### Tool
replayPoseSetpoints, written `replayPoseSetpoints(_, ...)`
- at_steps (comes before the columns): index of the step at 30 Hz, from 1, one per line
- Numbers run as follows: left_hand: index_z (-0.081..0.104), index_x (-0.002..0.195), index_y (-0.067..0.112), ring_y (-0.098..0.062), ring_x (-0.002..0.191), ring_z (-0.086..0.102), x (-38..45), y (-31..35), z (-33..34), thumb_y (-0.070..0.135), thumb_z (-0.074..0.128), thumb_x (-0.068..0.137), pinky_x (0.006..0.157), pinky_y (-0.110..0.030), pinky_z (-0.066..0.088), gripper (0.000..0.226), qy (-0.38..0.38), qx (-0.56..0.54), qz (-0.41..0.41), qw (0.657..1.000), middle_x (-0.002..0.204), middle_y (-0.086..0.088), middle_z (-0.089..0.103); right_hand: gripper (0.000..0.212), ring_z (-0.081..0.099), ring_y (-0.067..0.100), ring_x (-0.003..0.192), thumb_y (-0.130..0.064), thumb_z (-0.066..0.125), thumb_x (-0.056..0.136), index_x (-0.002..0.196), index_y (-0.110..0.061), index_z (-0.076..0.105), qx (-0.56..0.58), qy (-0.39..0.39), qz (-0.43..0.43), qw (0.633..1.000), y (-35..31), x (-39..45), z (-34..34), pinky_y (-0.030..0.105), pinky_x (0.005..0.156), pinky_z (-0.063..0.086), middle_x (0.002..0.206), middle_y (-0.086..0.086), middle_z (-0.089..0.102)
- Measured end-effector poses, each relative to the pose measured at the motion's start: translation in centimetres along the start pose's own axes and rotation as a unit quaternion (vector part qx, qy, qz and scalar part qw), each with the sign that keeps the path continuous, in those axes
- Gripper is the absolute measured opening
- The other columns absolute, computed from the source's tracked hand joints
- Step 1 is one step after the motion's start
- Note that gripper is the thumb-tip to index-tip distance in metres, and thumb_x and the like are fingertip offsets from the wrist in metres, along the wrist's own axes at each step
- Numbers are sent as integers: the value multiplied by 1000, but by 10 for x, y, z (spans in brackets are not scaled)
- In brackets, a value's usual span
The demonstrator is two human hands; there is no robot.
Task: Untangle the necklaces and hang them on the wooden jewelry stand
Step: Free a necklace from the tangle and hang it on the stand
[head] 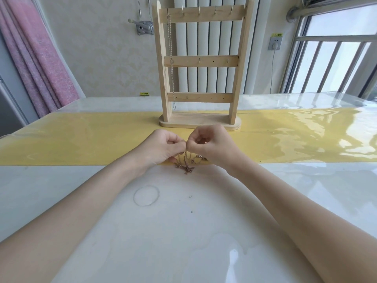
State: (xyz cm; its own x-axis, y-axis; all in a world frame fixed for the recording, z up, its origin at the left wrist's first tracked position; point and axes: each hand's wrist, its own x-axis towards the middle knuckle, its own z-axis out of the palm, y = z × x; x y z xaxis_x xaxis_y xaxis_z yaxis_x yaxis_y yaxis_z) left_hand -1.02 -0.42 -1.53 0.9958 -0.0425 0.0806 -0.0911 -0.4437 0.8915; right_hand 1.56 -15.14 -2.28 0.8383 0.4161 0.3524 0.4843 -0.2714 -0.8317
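A wooden jewelry stand [199, 64] with three hooked crossbars stands upright on the yellow runner, just beyond my hands. A silver chain necklace [171, 64] hangs from the leftmost top hook down to the lowest bar. My left hand [163, 148] and my right hand [208, 146] meet fingertip to fingertip in front of the stand's base, both pinching a tangled bronze-coloured necklace [185, 163]. Its strands hang from my fingers and its lower end bunches on the table at the runner's near edge.
The table [183, 231] has a glossy white top under a clear cover, with a yellow runner [81, 137] across it. A radiator and wall are behind the stand, a pink curtain [34, 64] at left, a barred window [334, 58] at right.
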Motion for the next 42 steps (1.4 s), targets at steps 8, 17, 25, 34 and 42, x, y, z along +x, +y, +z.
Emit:
replayPoseSetpoints(8,62,82,6,-5,52,44,-3,4,-3,8,56,87,53,-17,42,8,-29,-76,14,997,56,7,50,17,34,12,49,-7,59,77,62,-11,54,142,9,57,988,-11,-4,3,26,52,29,54,-1,53)
replayPoseSetpoints(17,58,62,18,-9,58,41,-3,9,-1,8,49,86,51,-15,43,27,-16,-211,-38,977,55,8,51,22,37,12,51,-4,60,78,59,-14,55,7,-22,19,1000,-16,1,-5,22,50,31,59,4,50)
replayPoseSetpoints(25,52,64,15,-7,47,33,-3,10,9,16,54,80,53,-16,39,17,52,-200,0,978,51,9,41,15,39,10,50,-6,58,73,59,-8,56,-125,59,-101,985,-9,3,1,18,47,33,48,3,51)
replayPoseSetpoints(34,62,68,12,-4,46,39,-1,5,4,9,56,87,52,-13,40,20,74,-58,40,995,54,5,49,16,45,4,53,0,61,75,63,-9,59,56,89,-24,994,-11,-1,3,15,52,37,58,-4,55)
replayPoseSetpoints(42,62,74,11,-6,52,41,-5,8,3,11,57,86,57,-15,41,13,32,-108,25,993,55,8,50,25,29,15,51,-6,54,82,59,-13,53,107,30,56,992,-12,-1,-1,28,52,26,57,3,43)
